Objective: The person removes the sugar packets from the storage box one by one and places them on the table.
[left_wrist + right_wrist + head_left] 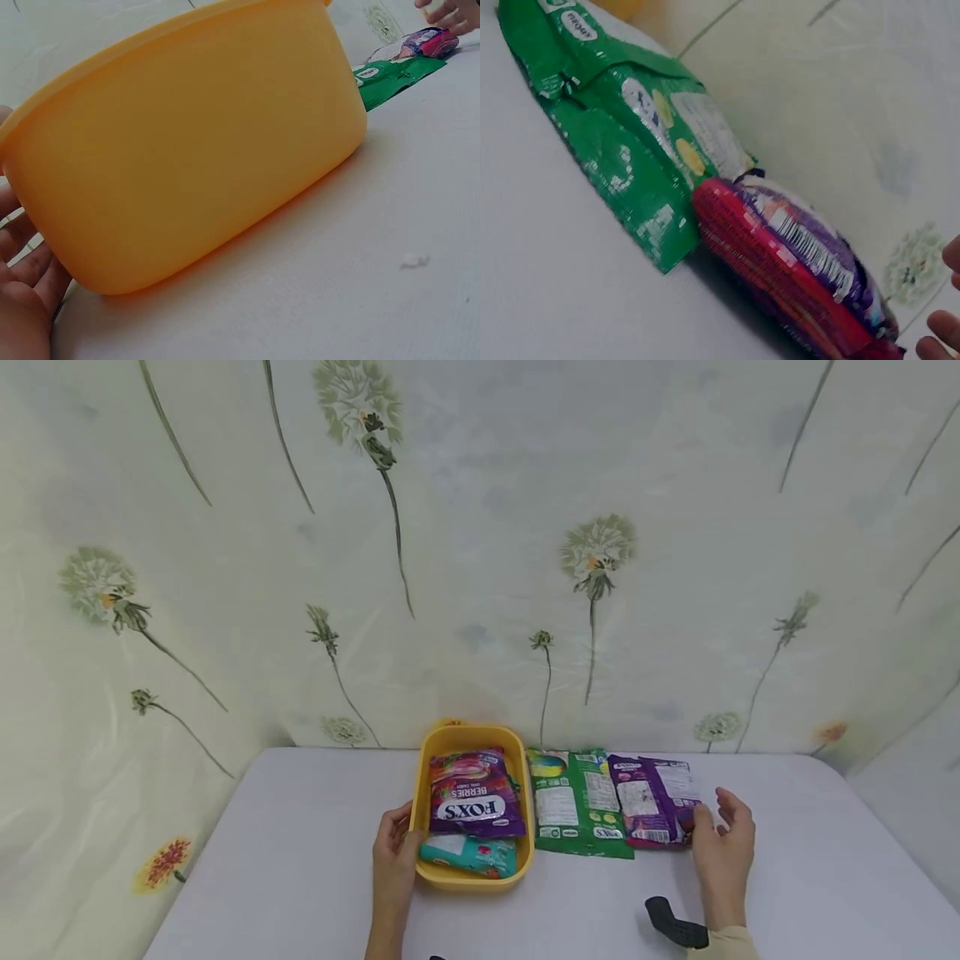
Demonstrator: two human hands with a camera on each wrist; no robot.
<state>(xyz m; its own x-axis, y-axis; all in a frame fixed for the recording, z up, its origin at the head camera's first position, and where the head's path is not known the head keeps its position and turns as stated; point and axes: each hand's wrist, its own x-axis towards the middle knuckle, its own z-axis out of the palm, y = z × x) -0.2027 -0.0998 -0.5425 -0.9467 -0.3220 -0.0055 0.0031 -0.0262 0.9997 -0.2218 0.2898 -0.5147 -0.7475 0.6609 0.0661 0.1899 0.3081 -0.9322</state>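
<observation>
My left hand (pixel 393 860) holds the left side of a yellow plastic tub (pixel 472 885), its thumb at the rim and its fingers along the outer wall. Inside the tub lie a purple Fox's Berries candy bag (pixel 480 789) and, nearer me, a teal bag (pixel 476 856). To the right of the purple candy bag (pixel 652 797) on the table is my right hand (pixel 726 852), fingers loosely bent and parted. In the right wrist view its fingertips (pixel 937 345) show beside that bag's end, with nothing between them.
A green candy bag (pixel 581 839) lies between the tub and the purple bag, the two bags meeting at their edges. Behind the white table (pixel 315 852) rises a dandelion-patterned curtain (pixel 480 543). A black curved strap piece (pixel 675 927) is at my right wrist.
</observation>
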